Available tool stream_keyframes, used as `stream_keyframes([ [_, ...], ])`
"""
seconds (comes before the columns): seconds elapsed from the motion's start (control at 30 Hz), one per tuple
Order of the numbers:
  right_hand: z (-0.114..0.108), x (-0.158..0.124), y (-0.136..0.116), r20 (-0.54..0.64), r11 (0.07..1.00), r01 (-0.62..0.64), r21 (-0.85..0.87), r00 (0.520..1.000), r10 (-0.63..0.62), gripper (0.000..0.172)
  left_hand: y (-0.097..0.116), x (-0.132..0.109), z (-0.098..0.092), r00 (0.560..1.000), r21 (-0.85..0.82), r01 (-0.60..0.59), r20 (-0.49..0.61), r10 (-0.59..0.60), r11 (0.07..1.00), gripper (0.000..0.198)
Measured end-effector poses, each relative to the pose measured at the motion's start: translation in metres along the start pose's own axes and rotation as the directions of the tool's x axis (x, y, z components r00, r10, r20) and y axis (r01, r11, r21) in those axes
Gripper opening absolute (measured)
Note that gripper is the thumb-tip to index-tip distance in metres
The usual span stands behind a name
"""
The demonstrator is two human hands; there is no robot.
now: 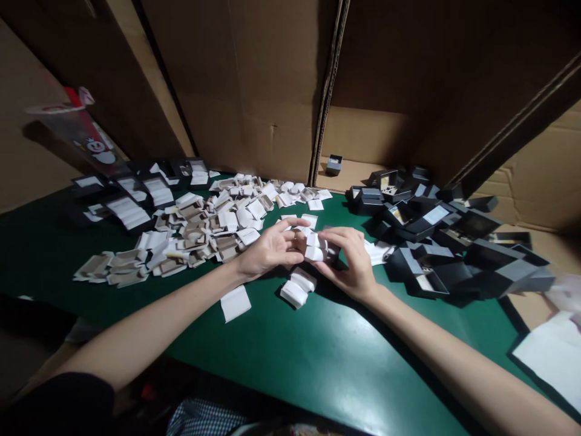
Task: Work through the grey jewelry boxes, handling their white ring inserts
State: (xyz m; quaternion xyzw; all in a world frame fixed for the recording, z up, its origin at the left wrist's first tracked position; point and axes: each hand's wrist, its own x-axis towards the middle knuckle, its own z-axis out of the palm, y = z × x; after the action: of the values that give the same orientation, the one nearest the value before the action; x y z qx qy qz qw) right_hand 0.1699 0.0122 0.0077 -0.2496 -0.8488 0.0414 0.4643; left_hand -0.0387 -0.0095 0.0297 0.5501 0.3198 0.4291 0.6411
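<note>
Near the middle of the green table, my right hand (347, 260) is closed round a small dark box with a white folded insert (316, 247) at its open side. My left hand (273, 248) is just left of the box, its fingers curved towards the insert; whether the fingertips pinch it is hard to make out. Just below the hands lie two white folded pieces (297, 287), and a flat white piece (235, 303) rests under my left wrist. Part of the dark box is hidden behind my right fingers.
A heap of white and grey folded pieces (200, 227) spreads left. Open dark boxes (129, 212) stand at the far left, many more (454, 242) at the right. Cardboard walls (254, 91) rise behind. A plastic cup (93, 142) is at the upper left.
</note>
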Motion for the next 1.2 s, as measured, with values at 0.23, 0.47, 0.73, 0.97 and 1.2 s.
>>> stream_keyframes([
  [0.23,-0.004,0.001,-0.001,-0.046,0.993,0.014,0.118,0.999,-0.009,0.037,-0.006,0.0,-0.002,0.973,0.347,-0.196,-0.048,0.226,0.917,0.034],
  [0.47,0.002,0.0,0.001,-0.004,0.925,-0.15,0.348,0.987,0.162,0.037,-0.014,0.0,-0.001,0.948,0.626,-0.299,0.112,0.296,0.72,0.082],
  [0.73,0.003,0.001,-0.002,-0.019,0.918,-0.161,0.362,0.983,0.18,0.032,-0.01,-0.003,0.004,0.976,0.64,-0.217,0.158,0.15,0.737,0.088],
  [0.97,-0.025,0.022,0.003,0.019,0.941,-0.089,0.326,0.996,0.087,0.033,-0.016,-0.002,0.003,0.96,0.593,-0.278,0.157,0.23,0.755,0.086],
  [1.2,-0.058,0.042,0.002,0.387,0.995,0.059,-0.078,0.922,-0.024,0.029,-0.021,0.007,-0.004,0.914,0.719,-0.252,-0.042,0.403,0.648,0.077],
])
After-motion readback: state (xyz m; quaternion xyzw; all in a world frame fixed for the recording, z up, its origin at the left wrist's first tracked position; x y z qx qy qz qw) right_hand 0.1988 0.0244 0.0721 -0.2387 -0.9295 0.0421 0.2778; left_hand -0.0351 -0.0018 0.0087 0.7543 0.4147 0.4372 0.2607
